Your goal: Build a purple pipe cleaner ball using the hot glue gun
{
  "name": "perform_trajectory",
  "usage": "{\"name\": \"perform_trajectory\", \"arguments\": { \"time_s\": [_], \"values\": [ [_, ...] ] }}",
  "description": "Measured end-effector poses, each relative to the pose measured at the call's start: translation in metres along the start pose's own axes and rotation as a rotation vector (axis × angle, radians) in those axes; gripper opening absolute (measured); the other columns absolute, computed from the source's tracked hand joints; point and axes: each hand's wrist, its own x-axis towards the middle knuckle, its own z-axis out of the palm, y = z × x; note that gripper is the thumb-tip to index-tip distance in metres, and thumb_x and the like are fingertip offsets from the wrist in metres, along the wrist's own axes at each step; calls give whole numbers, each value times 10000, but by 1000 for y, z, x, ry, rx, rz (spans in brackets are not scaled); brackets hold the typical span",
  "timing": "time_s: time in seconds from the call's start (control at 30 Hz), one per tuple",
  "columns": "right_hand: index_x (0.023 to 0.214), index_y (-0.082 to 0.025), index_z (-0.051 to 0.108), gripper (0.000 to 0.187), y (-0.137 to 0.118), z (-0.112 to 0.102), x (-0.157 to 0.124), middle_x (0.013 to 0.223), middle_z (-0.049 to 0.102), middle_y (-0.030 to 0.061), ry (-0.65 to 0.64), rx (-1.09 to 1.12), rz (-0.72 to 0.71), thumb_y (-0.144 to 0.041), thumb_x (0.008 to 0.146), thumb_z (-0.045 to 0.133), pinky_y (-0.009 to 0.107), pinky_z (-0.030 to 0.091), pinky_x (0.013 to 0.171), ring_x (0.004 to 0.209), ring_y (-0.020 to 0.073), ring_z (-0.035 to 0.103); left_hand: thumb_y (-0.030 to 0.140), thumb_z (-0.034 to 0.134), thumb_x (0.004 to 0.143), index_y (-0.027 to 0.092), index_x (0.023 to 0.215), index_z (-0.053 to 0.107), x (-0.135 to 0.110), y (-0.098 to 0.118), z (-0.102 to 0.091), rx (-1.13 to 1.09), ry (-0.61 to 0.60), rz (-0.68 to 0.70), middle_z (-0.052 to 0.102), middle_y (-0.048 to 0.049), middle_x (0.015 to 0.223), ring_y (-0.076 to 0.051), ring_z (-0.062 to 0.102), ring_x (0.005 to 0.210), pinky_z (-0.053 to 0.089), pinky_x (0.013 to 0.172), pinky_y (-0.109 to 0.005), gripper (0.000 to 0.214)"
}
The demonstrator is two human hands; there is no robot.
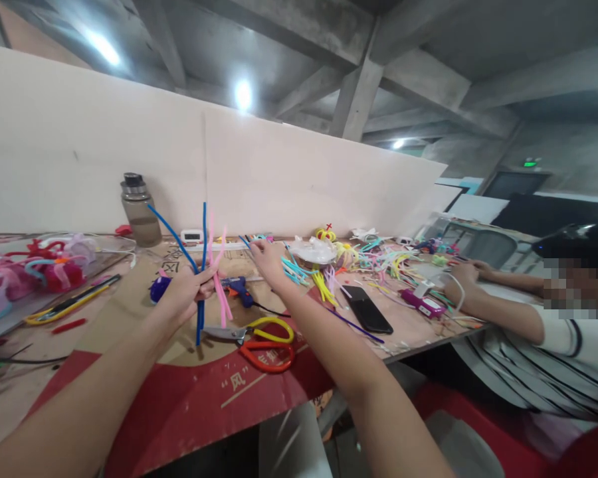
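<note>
My left hand [187, 292] is closed round a small bunch of pipe cleaners [204, 265], blue and pink ones, standing upright above the table. My right hand [268, 257] reaches farther back over the table, its fingers pinched on the end of a blue pipe cleaner [244, 241] near the white wall. A loose heap of coloured pipe cleaners [323, 279] lies just right of that hand.
Scissors with yellow [259, 328] and red [269, 355] handles lie before me on the cardboard-covered table [144, 392]. A blue glue gun [239, 289], a black phone [366, 309], a water bottle [140, 211] and finished pink pieces [44, 269] stand around. A person in a striped shirt [543, 358] sits at the right.
</note>
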Motion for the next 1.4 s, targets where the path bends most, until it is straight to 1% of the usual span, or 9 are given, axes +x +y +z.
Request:
{"name": "perform_trajectory", "arguments": {
  "time_s": [0.07, 0.17, 0.37, 0.43, 0.6, 0.83, 1.0, 1.13, 1.4],
  "values": [
    [990, -203, 643, 283, -16, 12, -22, 904, 687, -5, -74, 72, -53, -325, 970, 388, 205, 452, 772, 819, 107, 620, 243, 765, 688, 108, 668, 574, 0, -1, 3, -21, 17, 15, 390, 65, 471, -3, 279, 370, 180, 349, -105, 234],
    [907, -179, 623, 323, -36, 26, -50, 821, 640, 6, -212, 345, -164, -358, 979, 363, 221, 462, 691, 743, 117, 592, 185, 787, 637, 127, 735, 593, 1, -3, 6, -50, 32, 61, 430, 69, 510, -2, 292, 367, 187, 347, -105, 225],
    [1196, -207, 529, 317, -30, 29, -78, 834, 606, -5, -395, 667, -37, -390, 955, 435, 180, 480, 521, 588, 72, 572, 234, 762, 689, 120, 588, 556, 4, -11, 2, 68, 84, 106, 377, 60, 426, -17, 305, 357, 200, 343, -130, 257],
    [1209, -220, 536, 315, -25, 26, -80, 823, 613, -9, -423, 685, -25, -370, 940, 472, 167, 467, 476, 544, 62, 564, 250, 738, 724, 118, 592, 568, 5, -13, 0, 92, 108, 133, 385, 52, 416, -19, 295, 344, 185, 336, -142, 253],
    [842, -171, 630, 140, -28, 17, -79, 685, 623, -14, -547, 674, 73, -236, 901, 521, 158, 440, 421, 493, 70, 571, 254, 750, 710, 106, 742, 654, 2, -12, 3, 117, 108, 139, 423, 50, 430, -23, 305, 347, 163, 340, -150, 180],
    [784, -156, 572, 145, -32, 13, -78, 636, 627, -6, -633, 898, 301, -208, 906, 512, 212, 503, 536, 493, 76, 577, 325, 726, 750, 131, 649, 570, -1, -9, 1, 98, 132, 77, 359, 69, 410, -24, 280, 337, 144, 338, -157, 269],
    [797, -151, 613, 161, -25, 19, -79, 724, 636, 0, -640, 807, 159, -267, 877, 535, 195, 479, 575, 580, 74, 573, 295, 757, 703, 124, 710, 607, -1, -6, 2, 126, 95, 90, 473, 45, 453, -27, 305, 332, 183, 331, -164, 228],
    [812, -155, 668, 163, -20, 20, -79, 691, 601, -28, -587, 630, 10, -305, 813, 604, 158, 378, 491, 532, 50, 480, 240, 773, 674, 126, 766, 630, -3, -4, 8, 169, 128, 167, 570, 17, 513, -19, 310, 330, 172, 330, -160, 204],
    [792, -144, 628, 154, -23, 19, -79, 674, 642, -8, -702, 754, 89, -153, 840, 482, 151, 334, 390, 410, 31, 451, 333, 741, 746, 139, 872, 664, -3, -6, 2, 98, -7, 12, 421, 58, 393, -72, 344, 334, 327, 345, -189, 244]
  ]
}}
